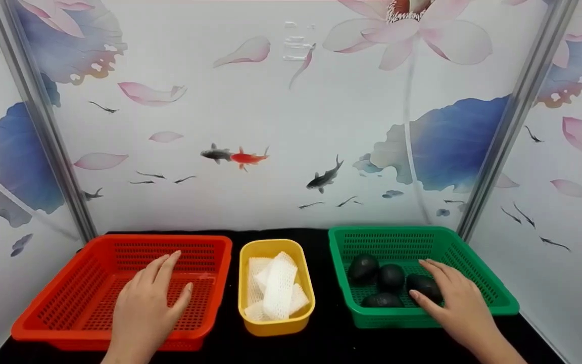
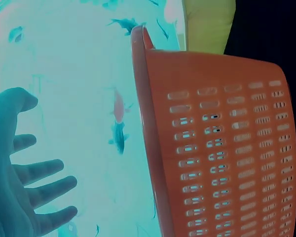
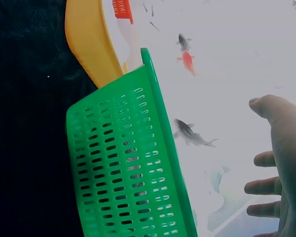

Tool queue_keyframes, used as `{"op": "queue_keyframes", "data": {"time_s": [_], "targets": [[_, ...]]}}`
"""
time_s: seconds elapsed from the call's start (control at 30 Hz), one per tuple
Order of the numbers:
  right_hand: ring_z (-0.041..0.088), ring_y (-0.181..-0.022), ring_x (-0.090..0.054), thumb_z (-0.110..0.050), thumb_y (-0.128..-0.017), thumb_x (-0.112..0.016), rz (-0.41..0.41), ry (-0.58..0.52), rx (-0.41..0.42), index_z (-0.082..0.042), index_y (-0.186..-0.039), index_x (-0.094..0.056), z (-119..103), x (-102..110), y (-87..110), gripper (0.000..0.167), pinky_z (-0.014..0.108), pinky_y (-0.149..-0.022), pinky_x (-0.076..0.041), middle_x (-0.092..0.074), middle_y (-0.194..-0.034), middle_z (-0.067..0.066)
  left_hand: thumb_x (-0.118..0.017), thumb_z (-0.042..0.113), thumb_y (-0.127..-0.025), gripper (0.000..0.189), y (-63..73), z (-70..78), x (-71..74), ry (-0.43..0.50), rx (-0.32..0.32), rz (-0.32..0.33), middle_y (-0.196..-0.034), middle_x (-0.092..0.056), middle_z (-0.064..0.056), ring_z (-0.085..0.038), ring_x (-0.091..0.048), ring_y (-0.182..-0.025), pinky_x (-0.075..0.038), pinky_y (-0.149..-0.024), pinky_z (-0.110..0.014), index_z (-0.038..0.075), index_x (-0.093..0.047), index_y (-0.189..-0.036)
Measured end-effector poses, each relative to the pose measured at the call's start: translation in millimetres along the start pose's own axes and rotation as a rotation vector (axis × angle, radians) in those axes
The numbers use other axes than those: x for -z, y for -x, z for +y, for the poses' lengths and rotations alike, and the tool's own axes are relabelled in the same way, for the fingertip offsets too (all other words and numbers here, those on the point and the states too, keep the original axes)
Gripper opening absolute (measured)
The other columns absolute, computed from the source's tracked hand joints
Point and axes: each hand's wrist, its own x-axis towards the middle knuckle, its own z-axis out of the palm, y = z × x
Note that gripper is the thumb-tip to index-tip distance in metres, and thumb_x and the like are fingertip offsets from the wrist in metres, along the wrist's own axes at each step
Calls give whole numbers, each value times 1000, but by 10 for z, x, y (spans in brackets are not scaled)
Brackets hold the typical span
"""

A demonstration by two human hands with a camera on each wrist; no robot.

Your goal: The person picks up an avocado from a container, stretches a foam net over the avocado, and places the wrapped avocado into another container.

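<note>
My left hand (image 1: 147, 301) hovers over the red basket (image 1: 119, 336), its fingers spread; the left wrist view shows the fingers (image 2: 45, 190) apart from the basket's rim. Above the right part of the green basket (image 1: 397, 319) hangs my right hand (image 1: 455, 298), thumb and fingers parted and holding nothing. Several dark, egg-shaped avocados lie in that basket; the nearest avocado (image 1: 424, 286) is partly behind the right hand. In the right wrist view the hand (image 3: 286, 163) stays clear of the green rim. Between the two baskets, a yellow basket (image 1: 277, 328) holds several white foam net sleeves (image 1: 279, 285).
Black cloth (image 1: 324, 333) covers the surface under the baskets. Behind them rises a white panel (image 1: 250, 202) printed with fish and lotus flowers. Metal posts (image 1: 43, 121) stand at its left and right corners, where side panels join.
</note>
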Motion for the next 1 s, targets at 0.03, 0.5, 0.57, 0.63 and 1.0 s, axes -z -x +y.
{"op": "queue_keyframes", "data": {"time_s": [0.03, 0.5, 0.57, 0.63, 1.0], "targets": [[39, -122, -47, -45, -93, -63, 1, -3, -2, -6, -138, -53, -5, -5, -1, 61, 67, -91, -37, -53, -135, 17, -75, 29, -81, 56, -2, 13, -7, 1, -7, 11, -118, -63, -16, -36, -63, -96, -51, -78, -54, 7, -60, -131], [36, -112, -56, -45, -92, -64, 6, -18, -9, -9, -128, -62, -73, -127, -60, 51, 61, -87, -43, -61, -123, 12, -75, 23, -82, 40, -23, 284, -88, 40, -51, 38, -101, -68, -8, -26, -66, -82, -55, -66, -42, 7, -68, -118], [36, -111, -56, -46, -92, -63, -8, -20, -14, -9, -128, -62, -82, -146, -68, 52, 60, -88, -44, -61, -123, 11, -75, 22, -82, 37, -22, 318, -108, 47, -52, 36, -101, -68, -8, -25, -66, -83, -55, -66, -42, 7, -69, -115], [34, -110, -57, -47, -92, -63, -16, -21, -14, -9, -127, -62, -86, -164, -74, 52, 59, -88, -45, -62, -122, 11, -76, 21, -81, 36, -25, 351, -137, 51, -53, 37, -100, -68, -7, -25, -66, -83, -55, -65, -41, 8, -70, -114], [34, -111, -58, -58, -93, -54, -134, -42, -76, -10, -130, -61, -74, -237, -119, 61, 57, -90, -45, -62, -124, 10, -75, 22, -82, 29, -65, 543, -304, 61, -133, 76, -94, -68, -6, -23, -65, -79, -54, -62, -38, 7, -72, -106]]}}
